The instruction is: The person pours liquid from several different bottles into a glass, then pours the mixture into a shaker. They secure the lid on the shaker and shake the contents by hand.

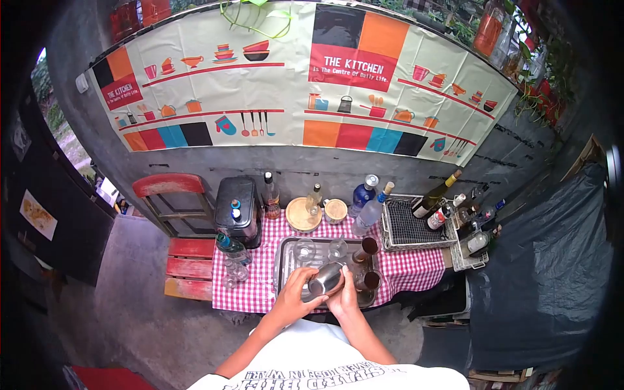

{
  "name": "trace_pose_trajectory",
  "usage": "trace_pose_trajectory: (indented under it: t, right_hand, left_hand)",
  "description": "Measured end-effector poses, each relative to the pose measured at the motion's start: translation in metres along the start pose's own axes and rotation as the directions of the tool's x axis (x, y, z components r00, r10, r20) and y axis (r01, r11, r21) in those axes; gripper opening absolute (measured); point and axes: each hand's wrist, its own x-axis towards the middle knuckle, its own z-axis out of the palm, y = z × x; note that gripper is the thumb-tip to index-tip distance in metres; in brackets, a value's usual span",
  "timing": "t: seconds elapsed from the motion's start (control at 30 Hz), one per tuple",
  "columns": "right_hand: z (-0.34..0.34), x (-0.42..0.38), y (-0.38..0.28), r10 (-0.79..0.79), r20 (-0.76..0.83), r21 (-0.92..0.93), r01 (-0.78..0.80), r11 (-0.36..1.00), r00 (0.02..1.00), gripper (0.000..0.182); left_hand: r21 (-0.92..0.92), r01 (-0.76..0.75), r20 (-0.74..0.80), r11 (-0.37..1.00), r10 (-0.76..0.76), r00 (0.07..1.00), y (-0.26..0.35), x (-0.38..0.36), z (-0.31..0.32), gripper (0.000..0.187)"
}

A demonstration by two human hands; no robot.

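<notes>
A shiny metal cup (327, 278), perhaps a shaker tin, is tilted between my two hands above a metal tray (279, 263). My left hand (299, 294) wraps its fingers and thumb round the cup's left side. From the right, my right hand (346, 296) grips the same cup, its fingers partly hidden behind it. Beyond the cup, a clear glass (304, 249) and another clear glass (337, 248) stand on the tray. At the tray's right side are a tall dark glass (366, 249) and a second dark glass (369, 281).
A checked cloth (253, 289) covers the table. Several bottles stand at its back, including a blue bottle (364, 195). A wire basket (416, 227) holds bottles on the right. A black bin (237, 211) and a red chair (188, 266) are left. Small glasses (235, 273) stand near a bottle.
</notes>
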Motion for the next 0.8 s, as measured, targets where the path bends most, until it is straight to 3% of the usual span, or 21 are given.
trace_pose_trajectory:
  t: [0.07,0.1,0.13,0.2,0.27,0.37,0.4,0.5,0.53,0.6,0.67,0.73,0.8]
  right_hand:
    - [-0.004,0.007,0.009,-0.099,-0.019,-0.097,0.097,0.991,0.995,0.032]
    - [0.002,0.006,0.012,-0.170,-0.010,-0.095,0.168,0.981,0.985,0.049]
    - [0.012,0.002,0.013,-0.175,-0.009,-0.096,0.173,0.980,0.985,0.049]
    - [0.030,-0.006,0.016,-0.397,0.011,-0.279,0.384,0.880,0.918,0.066]
    - [0.047,-0.014,0.017,-0.532,0.135,-0.521,0.517,0.679,0.836,0.087]
    - [0.050,-0.015,0.025,-0.614,0.373,-0.676,0.657,0.333,0.696,0.093]
    - [0.052,-0.018,0.027,-0.622,0.371,-0.675,0.661,0.329,0.689,0.093]
    - [0.059,-0.028,0.030,-0.489,0.635,-0.719,0.689,-0.092,0.598,0.096]
    - [0.061,-0.028,0.029,-0.490,0.634,-0.720,0.688,-0.092,0.598,0.096]
    - [0.069,-0.028,0.024,-0.406,0.790,-0.578,0.780,-0.242,0.459,0.095]
    - [0.067,-0.028,0.025,-0.399,0.779,-0.594,0.772,-0.226,0.483,0.097]
    - [0.063,-0.026,0.028,-0.470,0.541,-0.682,0.691,0.240,0.698,0.098]
    - [0.064,-0.020,0.019,-0.524,0.515,-0.693,0.689,0.211,0.678,0.093]
  left_hand:
    - [0.007,0.017,0.018,1.000,-0.017,1.000,-0.005,-0.002,-0.011,0.063]
    - [-0.001,0.021,0.027,1.000,-0.021,0.999,-0.005,-0.003,-0.017,0.063]
    - [-0.010,0.027,0.037,1.000,-0.027,0.999,-0.006,-0.004,-0.023,0.064]
    - [-0.015,0.026,0.054,1.000,-0.025,0.998,-0.015,-0.008,-0.030,0.065]
    - [-0.009,0.075,0.095,0.997,-0.074,0.993,-0.022,-0.011,-0.038,0.069]
    - [-0.019,0.122,0.135,0.992,-0.119,0.984,-0.033,-0.015,-0.041,0.076]
    - [-0.039,0.179,0.159,0.983,-0.170,0.972,-0.033,-0.015,-0.042,0.078]
    - [-0.076,0.213,0.120,0.974,-0.203,0.972,-0.034,-0.015,-0.042,0.076]
    - [-0.075,0.213,0.121,0.974,-0.203,0.972,-0.034,-0.015,-0.042,0.076]
    - [-0.055,0.114,0.082,0.992,-0.109,0.991,-0.033,-0.014,-0.042,0.078]
    - [-0.064,0.124,0.076,0.990,-0.119,0.990,-0.032,-0.014,-0.041,0.078]
    - [-0.008,0.077,0.041,0.997,-0.077,0.996,-0.024,-0.009,-0.043,0.075]
    - [-0.010,0.118,0.062,0.993,-0.118,0.991,-0.024,-0.009,-0.042,0.079]
